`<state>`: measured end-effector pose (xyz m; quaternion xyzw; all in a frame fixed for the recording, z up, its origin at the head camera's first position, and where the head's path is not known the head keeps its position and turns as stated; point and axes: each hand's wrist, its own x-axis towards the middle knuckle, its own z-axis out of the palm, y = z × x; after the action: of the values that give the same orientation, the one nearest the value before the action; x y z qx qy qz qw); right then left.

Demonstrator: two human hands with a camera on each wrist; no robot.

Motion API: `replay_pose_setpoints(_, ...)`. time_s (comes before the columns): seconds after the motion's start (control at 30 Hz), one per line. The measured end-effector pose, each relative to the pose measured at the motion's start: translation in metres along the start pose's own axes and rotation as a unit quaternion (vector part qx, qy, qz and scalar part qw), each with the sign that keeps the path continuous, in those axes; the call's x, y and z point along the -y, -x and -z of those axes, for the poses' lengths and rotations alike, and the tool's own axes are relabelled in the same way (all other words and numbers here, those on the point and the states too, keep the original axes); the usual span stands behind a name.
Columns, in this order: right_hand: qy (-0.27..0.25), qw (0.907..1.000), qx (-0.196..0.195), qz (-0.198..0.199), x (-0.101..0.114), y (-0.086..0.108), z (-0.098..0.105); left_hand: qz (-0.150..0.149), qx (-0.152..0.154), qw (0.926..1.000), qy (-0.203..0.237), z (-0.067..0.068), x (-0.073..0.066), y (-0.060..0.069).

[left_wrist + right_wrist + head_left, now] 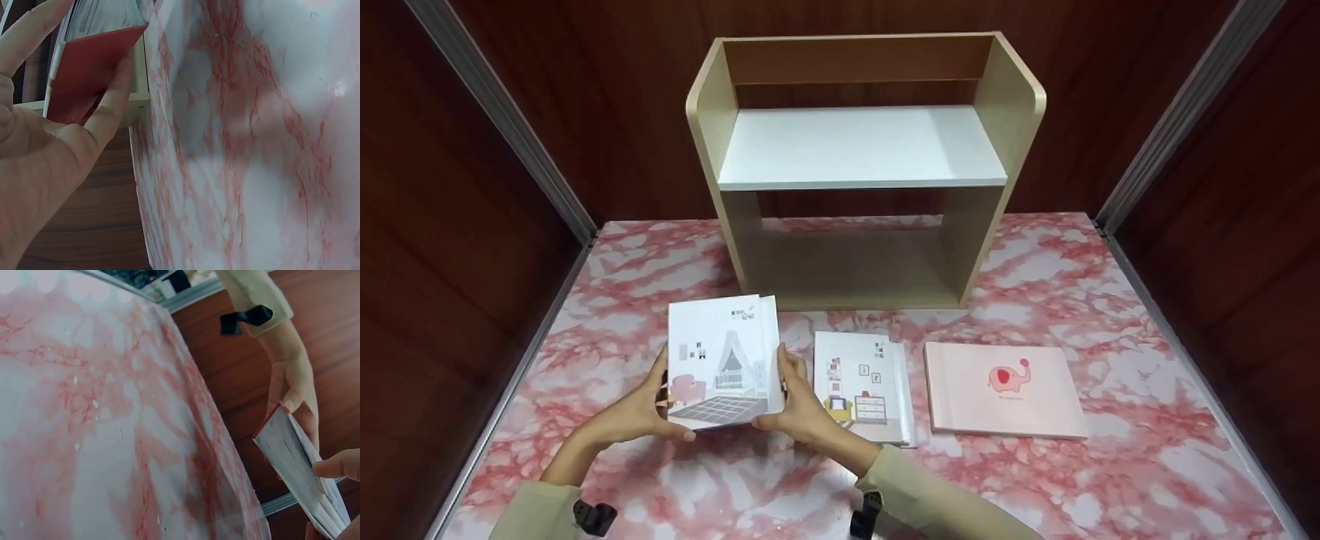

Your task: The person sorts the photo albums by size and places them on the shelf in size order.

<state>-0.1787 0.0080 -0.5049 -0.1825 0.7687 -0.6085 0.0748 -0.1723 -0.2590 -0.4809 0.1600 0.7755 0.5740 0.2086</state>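
A white book (pixel 718 367) with a drawing of a canopied cot and a pink armchair is held up at the left, its cover facing up. My left hand (pixel 634 412) grips its left edge, thumb at the lower corner. On the opposite edge, my right hand (pixel 802 409) holds it with the thumb in front and fingers along the side. The left wrist view shows the book's red back cover (pixel 93 70) and the left hand (pixel 62 152) around it. In the right wrist view, the page edges (pixel 292 458) face the camera between both hands.
Right of the held book lies another white book (pixel 855 382) with a drawn chest of drawers. Further right is a pink book (pixel 1005 390) with an elephant. Behind them stands a two-level wooden shelf unit (pixel 862 146) with a white middle board. Dark wood panels (pixel 457 247) enclose the marbled table (pixel 607 300).
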Motion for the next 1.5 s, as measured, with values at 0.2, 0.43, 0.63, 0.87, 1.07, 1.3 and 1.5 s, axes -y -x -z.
replay_pose_setpoints(0.2, 0.031, 0.9991, -0.001, 0.029, 0.001, 0.000, 0.006, -0.015, -0.009, 0.9998, -0.008, -0.002, -0.001, -0.002)
replay_pose_setpoints(0.43, 0.021, 0.9991, 0.007, 0.037, 0.000, -0.002, 0.012, -0.037, -0.026, 0.9990, -0.002, -0.007, -0.004, -0.005)
replay_pose_setpoints(0.63, 0.004, 0.9997, 0.000, 0.023, 0.004, -0.001, 0.015, -0.054, -0.035, 0.9980, -0.001, -0.008, -0.003, -0.006)
replay_pose_setpoints(0.87, 0.006, 0.9995, -0.008, 0.029, 0.005, -0.004, 0.020, -0.085, -0.047, 0.9952, -0.012, -0.008, -0.005, -0.008)
replay_pose_setpoints(1.07, 0.006, 0.9991, -0.002, 0.041, 0.008, -0.004, 0.027, -0.099, -0.045, 0.9941, 0.001, -0.009, -0.009, -0.010)
replay_pose_setpoints(1.3, 0.010, 0.9994, 0.003, 0.034, 0.011, -0.002, 0.032, -0.106, -0.054, 0.9929, -0.010, -0.011, -0.012, -0.012)
replay_pose_setpoints(1.5, 0.016, 0.9990, -0.003, 0.043, 0.012, -0.002, 0.035, -0.131, -0.049, 0.9901, -0.003, -0.013, -0.014, -0.014)
